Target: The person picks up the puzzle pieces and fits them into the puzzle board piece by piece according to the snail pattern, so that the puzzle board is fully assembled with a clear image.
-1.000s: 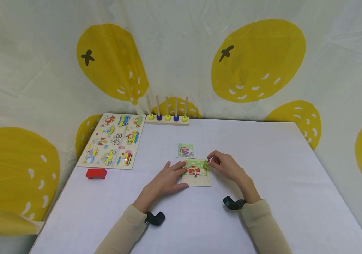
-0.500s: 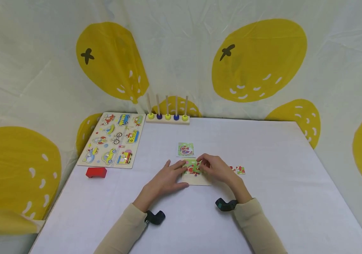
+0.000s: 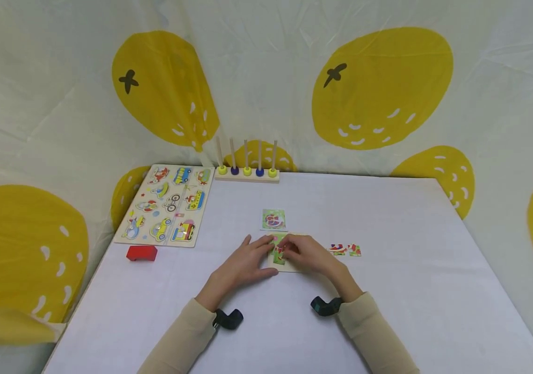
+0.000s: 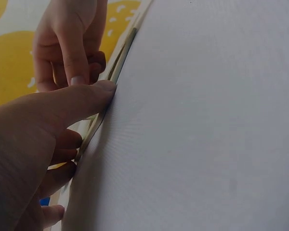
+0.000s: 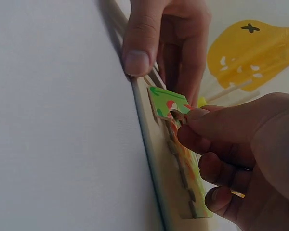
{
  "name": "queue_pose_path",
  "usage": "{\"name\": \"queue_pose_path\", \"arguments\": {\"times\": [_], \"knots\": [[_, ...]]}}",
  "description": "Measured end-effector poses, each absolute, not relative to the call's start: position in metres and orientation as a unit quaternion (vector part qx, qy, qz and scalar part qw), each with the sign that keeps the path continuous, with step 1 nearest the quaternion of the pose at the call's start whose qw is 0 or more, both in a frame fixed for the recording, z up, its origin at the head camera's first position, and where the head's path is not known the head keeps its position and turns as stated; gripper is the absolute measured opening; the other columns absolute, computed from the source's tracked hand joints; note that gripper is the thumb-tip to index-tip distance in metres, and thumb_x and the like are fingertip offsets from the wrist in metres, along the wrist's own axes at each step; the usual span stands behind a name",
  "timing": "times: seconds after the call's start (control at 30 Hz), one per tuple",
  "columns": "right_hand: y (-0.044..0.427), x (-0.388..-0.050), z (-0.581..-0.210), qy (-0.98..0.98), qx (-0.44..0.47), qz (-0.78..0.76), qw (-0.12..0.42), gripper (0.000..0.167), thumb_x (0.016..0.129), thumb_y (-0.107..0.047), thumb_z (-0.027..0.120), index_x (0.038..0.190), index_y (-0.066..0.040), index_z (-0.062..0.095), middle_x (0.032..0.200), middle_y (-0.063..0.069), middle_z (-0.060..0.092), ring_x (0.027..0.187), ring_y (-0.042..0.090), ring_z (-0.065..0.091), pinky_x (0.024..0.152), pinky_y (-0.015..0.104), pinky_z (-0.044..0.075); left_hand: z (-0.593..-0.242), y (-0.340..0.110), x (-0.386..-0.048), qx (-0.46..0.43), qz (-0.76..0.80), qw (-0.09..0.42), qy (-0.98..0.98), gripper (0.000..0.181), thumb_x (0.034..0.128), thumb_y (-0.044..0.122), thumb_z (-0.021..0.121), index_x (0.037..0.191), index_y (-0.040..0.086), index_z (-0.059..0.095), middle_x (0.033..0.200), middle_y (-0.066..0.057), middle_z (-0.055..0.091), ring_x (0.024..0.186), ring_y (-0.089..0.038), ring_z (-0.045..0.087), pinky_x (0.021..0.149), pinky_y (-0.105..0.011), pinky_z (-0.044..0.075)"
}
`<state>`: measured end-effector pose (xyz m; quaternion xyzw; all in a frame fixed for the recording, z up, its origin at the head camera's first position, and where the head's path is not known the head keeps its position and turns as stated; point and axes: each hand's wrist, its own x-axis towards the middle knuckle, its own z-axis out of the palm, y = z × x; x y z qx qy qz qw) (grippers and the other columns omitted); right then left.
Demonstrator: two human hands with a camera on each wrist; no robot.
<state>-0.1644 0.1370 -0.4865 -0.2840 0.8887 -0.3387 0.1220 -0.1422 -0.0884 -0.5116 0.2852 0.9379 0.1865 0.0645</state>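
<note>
A small wooden puzzle board point(image 3: 290, 268) with a green and red picture lies on the white table in front of me. My left hand point(image 3: 245, 264) rests at its left side, fingers spread over the picture and thumb at the near edge. Between thumb and fingertips, my right hand point(image 3: 310, 253) pinches a green puzzle piece point(image 5: 164, 100) with red and white marks. The right wrist view has the piece tilted over the board's near-left part. Right of the board lie loose puzzle pieces point(image 3: 337, 250), partly beside the right wrist. My right hand covers much of the picture.
Behind the board lies a small picture card point(image 3: 273, 219). At the left are a large vehicle puzzle point(image 3: 156, 208) and a red block point(image 3: 142, 253). A peg stand point(image 3: 247, 175) with yellow and blue rings stands at the back edge, before the patterned curtain.
My right hand has moved left across the board with the green puzzle piece, uncovering the loose pieces at the right. My left hand stays in place.
</note>
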Motion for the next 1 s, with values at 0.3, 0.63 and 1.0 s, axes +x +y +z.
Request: {"name": "queue_pose_path", "arguments": {"times": [0.3, 0.63, 1.0], "knots": [[0.130, -0.162, -0.493, 0.893, -0.290, -0.324, 0.113, 0.016, 0.095, -0.013, 0.067, 0.110, -0.010, 0.070, 0.093, -0.004, 0.066, 0.082, 0.008, 0.055, 0.075, 0.024, 0.049, -0.512, -0.089, -0.143, 0.291, 0.185, 0.061, 0.937, 0.073, 0.0893, 0.054, 0.069, 0.146, 0.012, 0.052, 0.159, -0.002, 0.042, 0.148, -0.018, 0.039, 0.126, -0.053, 0.022], [0.126, -0.162, -0.498, 0.901, -0.300, -0.301, 0.088, 0.016, 0.093, -0.014, 0.069, 0.109, -0.010, 0.072, 0.094, -0.003, 0.068, 0.081, 0.007, 0.055, 0.075, 0.025, 0.049, -0.513, -0.089, -0.143, 0.292, 0.189, 0.057, 0.936, 0.072, 0.0890, 0.053, 0.070, 0.145, 0.011, 0.053, 0.159, -0.003, 0.043, 0.148, -0.018, 0.039, 0.125, -0.054, 0.023], [0.126, -0.162, -0.502, 0.901, -0.310, -0.296, 0.070, 0.012, 0.091, -0.013, 0.072, 0.103, -0.011, 0.074, 0.089, -0.004, 0.065, 0.076, 0.005, 0.053, 0.069, 0.021, 0.046, -0.514, -0.089, -0.144, 0.299, 0.190, 0.051, 0.934, 0.069, 0.0923, 0.054, 0.065, 0.144, 0.010, 0.054, 0.157, -0.004, 0.045, 0.147, -0.019, 0.041, 0.124, -0.056, 0.024]]}}
